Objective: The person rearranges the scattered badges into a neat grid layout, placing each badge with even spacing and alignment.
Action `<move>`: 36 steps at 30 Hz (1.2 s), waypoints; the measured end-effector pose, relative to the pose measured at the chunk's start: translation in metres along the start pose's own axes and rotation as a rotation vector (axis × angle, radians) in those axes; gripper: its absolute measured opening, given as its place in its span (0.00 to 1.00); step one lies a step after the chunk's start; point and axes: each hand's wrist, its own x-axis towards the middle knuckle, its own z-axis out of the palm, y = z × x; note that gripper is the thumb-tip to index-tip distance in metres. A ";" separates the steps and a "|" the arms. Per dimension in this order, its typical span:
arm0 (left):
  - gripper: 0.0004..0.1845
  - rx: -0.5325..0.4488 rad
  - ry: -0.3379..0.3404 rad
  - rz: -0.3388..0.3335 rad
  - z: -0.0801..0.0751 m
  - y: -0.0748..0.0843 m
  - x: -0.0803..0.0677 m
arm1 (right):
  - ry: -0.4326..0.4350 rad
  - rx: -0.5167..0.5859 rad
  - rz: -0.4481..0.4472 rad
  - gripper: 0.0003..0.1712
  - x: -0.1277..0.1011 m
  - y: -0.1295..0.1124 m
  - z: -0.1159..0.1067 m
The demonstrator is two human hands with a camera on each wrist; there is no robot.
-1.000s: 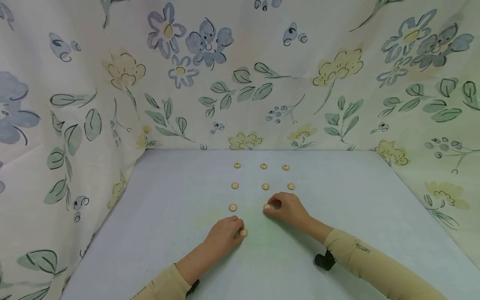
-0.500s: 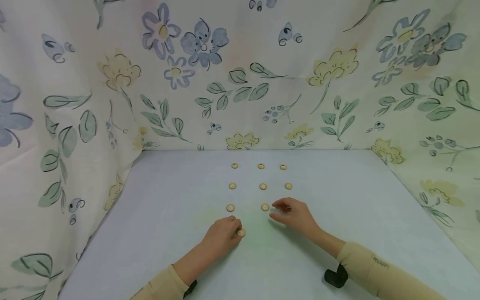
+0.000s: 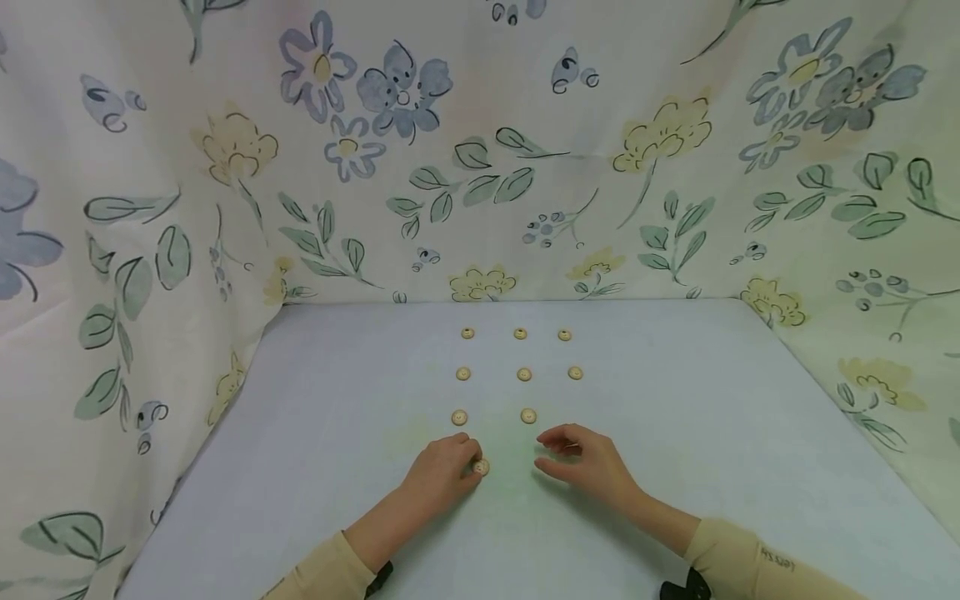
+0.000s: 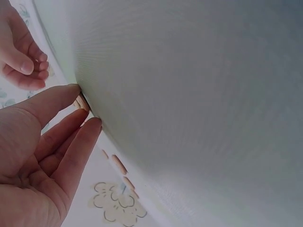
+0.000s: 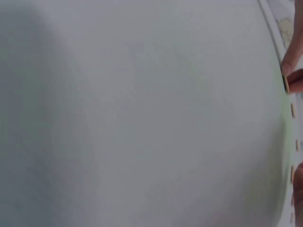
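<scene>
In the head view my left hand (image 3: 441,472) rests on the table and pinches a round tan wooden button (image 3: 482,467) between thumb and fingertips. The left wrist view has that button (image 4: 84,101) edge-on, the thumb at one side and fingertips at the other. My right hand (image 3: 588,463) is to the right of it, fingers loosely bent and apart, holding nothing. Just beyond its fingertips lies another button (image 3: 528,416). A matching button (image 3: 459,417) lies beyond the left hand. Only a bit of the right hand (image 5: 298,189) shows in the right wrist view.
Farther back, the other buttons lie flat in two rows, a middle one with a button (image 3: 524,375) at its centre and a far one with another button (image 3: 521,333). The white table (image 3: 337,375) ends at a flower-patterned curtain (image 3: 480,225) behind and on both sides.
My right hand has let go of the button in the nearer row and drawn back toward me, its fingers spreading. The left hand still holds its button. The head view has shifted slightly.
</scene>
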 end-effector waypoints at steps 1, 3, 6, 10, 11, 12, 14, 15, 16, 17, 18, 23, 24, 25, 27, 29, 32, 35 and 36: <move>0.08 0.000 0.002 0.001 0.000 0.000 0.000 | -0.004 0.009 -0.004 0.17 -0.002 -0.001 0.001; 0.08 0.001 0.003 -0.001 0.000 0.000 -0.001 | -0.012 0.019 -0.009 0.17 -0.006 -0.002 0.003; 0.08 0.004 0.004 -0.008 0.001 0.000 -0.001 | -0.020 0.024 0.001 0.17 -0.010 -0.002 0.005; 0.07 0.003 -0.001 -0.021 0.001 0.000 0.000 | -0.028 0.020 0.035 0.17 -0.015 -0.002 0.007; 0.07 0.003 -0.001 -0.024 0.001 0.000 0.000 | -0.030 0.018 0.041 0.17 -0.016 -0.002 0.008; 0.07 0.002 -0.001 -0.027 0.001 0.000 0.001 | -0.033 0.018 0.047 0.17 -0.017 -0.002 0.008; 0.07 0.000 -0.001 -0.030 0.001 0.000 0.002 | -0.037 0.019 0.059 0.17 -0.018 -0.003 0.008; 0.07 0.000 -0.003 -0.032 0.001 0.000 0.003 | -0.037 0.021 0.060 0.17 -0.018 -0.003 0.008; 0.07 0.002 -0.006 -0.034 0.001 0.000 0.003 | -0.038 0.021 0.057 0.17 -0.018 -0.003 0.008; 0.07 0.002 -0.010 -0.037 0.001 0.000 0.004 | -0.037 0.024 0.057 0.17 -0.018 -0.004 0.008; 0.07 0.002 -0.016 -0.039 0.001 0.000 0.004 | -0.035 0.025 0.059 0.17 -0.018 -0.004 0.007; 0.06 0.016 -0.037 -0.046 0.000 0.001 0.007 | -0.031 0.027 0.068 0.16 -0.018 -0.006 0.007; 0.06 0.020 -0.038 -0.046 0.000 0.001 0.008 | -0.031 0.028 0.072 0.16 -0.019 -0.006 0.007; 0.06 0.023 -0.037 -0.046 0.000 0.002 0.008 | -0.032 0.030 0.077 0.16 -0.019 -0.006 0.007; 0.06 0.028 -0.032 -0.044 0.000 0.002 0.009 | -0.033 0.032 0.082 0.16 -0.019 -0.006 0.007; 0.08 0.027 -0.027 -0.042 0.000 0.003 0.009 | -0.034 0.038 0.095 0.16 -0.020 -0.007 0.007; 0.08 0.029 -0.019 -0.042 0.000 0.005 0.009 | -0.036 0.042 0.103 0.15 -0.021 -0.007 0.007; 0.07 0.033 -0.025 -0.051 0.000 0.007 0.011 | -0.036 0.047 0.103 0.15 -0.022 -0.007 0.008; 0.06 0.035 -0.029 -0.058 0.000 0.008 0.012 | -0.038 0.048 0.099 0.15 -0.023 -0.007 0.008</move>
